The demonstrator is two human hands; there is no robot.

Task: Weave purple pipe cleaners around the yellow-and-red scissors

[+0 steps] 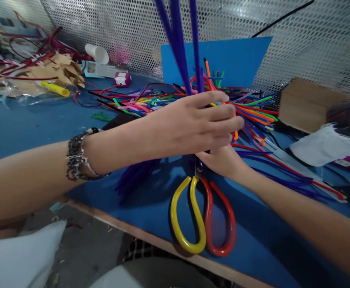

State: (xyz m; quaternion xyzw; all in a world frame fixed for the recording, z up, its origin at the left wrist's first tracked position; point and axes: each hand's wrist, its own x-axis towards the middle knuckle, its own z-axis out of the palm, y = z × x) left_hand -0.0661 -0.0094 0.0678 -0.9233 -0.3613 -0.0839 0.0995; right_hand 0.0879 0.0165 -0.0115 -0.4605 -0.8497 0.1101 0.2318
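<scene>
My left hand [193, 124] reaches across in front of me, fingers curled together around purple pipe cleaners [177, 44] that stick up out of it. A beaded bracelet [77, 158] is on that wrist. My right hand [223, 162] sits just under the left, mostly hidden by it, closed near the foot of the same purple stems. A bundle of purple pipe cleaners [136, 176] lies below my left arm. Scissors with a yellow and a red handle [203, 216] lie on the blue table [28, 124] right below both hands. A heap of mixed coloured pipe cleaners [253, 110] spreads behind them.
A blue sheet [237, 60] leans on the perforated metal wall. A cardboard box [307, 104] and white cloth [325, 144] lie at right. At back left are crumpled brown paper [52, 72], a yellow tube [55, 89], a white paper cup [97, 53]. The table's wooden edge [127, 226] runs in front.
</scene>
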